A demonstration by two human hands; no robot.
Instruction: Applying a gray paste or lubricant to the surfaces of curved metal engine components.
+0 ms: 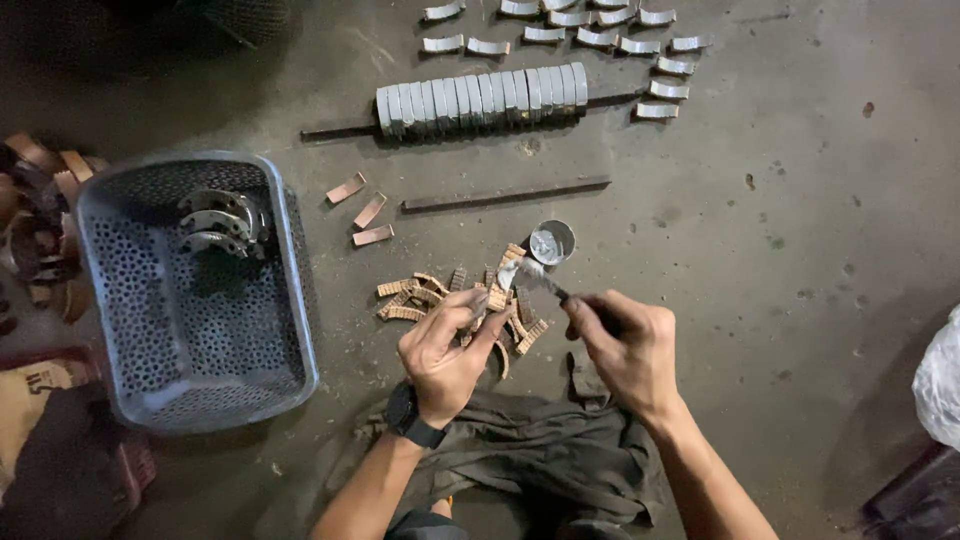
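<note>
Left hand (447, 350) pinches a ridged brown strip (497, 298), right hand (622, 345) grips a brush (545, 279) near a small tin (552, 241) of grey paste; perforated basket (110, 300) holds curved metal shoes (222, 220), bare floor (800, 220) right.

Brush handle (590, 308) hidden inside right hand (625, 345); white bag (940, 385) cut off by right edge.

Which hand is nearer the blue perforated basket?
Left. The left hand is just right of the basket; the right hand, holding a brush, is farther right.
</note>
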